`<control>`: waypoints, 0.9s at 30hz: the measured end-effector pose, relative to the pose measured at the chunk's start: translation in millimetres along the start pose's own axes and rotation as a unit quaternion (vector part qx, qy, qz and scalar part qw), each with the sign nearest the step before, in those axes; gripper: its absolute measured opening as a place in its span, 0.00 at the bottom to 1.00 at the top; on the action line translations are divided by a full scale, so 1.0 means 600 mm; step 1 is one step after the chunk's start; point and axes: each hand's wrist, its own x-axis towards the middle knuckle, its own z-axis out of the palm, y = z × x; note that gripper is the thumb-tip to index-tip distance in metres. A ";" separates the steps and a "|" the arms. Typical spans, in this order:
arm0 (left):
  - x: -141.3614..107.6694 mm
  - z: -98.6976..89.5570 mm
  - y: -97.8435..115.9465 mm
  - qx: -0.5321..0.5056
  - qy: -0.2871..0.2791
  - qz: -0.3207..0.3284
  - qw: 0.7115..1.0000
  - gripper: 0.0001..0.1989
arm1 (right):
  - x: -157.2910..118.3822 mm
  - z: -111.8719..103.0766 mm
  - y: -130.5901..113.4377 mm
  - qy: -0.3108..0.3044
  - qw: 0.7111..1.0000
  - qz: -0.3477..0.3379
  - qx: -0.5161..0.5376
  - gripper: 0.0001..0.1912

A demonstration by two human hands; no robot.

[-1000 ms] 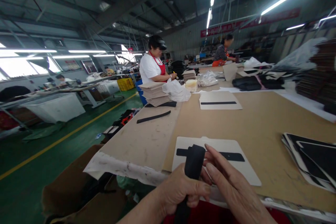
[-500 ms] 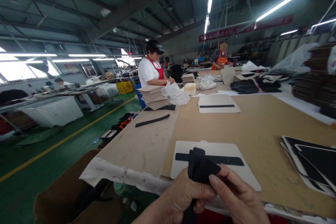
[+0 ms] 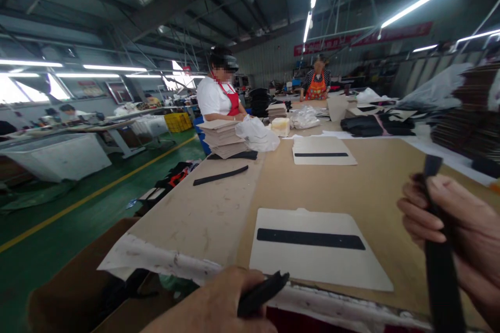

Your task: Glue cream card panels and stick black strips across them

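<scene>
My left hand [image 3: 219, 302], low at the table's front edge, is closed around a bunch of black strips [image 3: 263, 291] whose ends poke out past the thumb. Off to the right, my right hand [image 3: 457, 223] is raised and pinches one long black strip [image 3: 439, 270], which hangs down from the fingers. Between the hands a cream-coloured panel [image 3: 312, 265] lies flat, with a black strip [image 3: 310, 238] lying across it. Farther back rests a stack of similar cream panels [image 3: 326, 146], also with a black strip [image 3: 321, 154] on top.
A loose black strip [image 3: 221, 175] lies on the table [image 3: 219, 213] at left, near a pile of beige pieces [image 3: 222, 138] and a white plastic bag [image 3: 258, 134]. Black bundles [image 3: 375, 126] lie at back right. A co-worker in a red apron [image 3: 233, 103] stands across the left side.
My hands have moved apart from the black bunch they both held. The right hand has drawn one strip away to the right; the left has lowered with the rest.
</scene>
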 end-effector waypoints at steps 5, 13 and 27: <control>0.059 -0.006 -0.021 0.211 0.115 0.046 0.969 0.14 | 0.070 0.067 0.027 -0.196 0.954 0.095 -0.205 0.20; 0.177 0.018 -0.082 0.299 0.195 0.088 0.930 0.17 | 0.132 0.209 0.146 -0.400 0.830 0.042 -0.386 0.08; 0.182 0.030 -0.113 0.275 0.217 0.098 0.931 0.19 | 0.174 0.252 0.257 -0.432 0.794 0.020 -0.427 0.06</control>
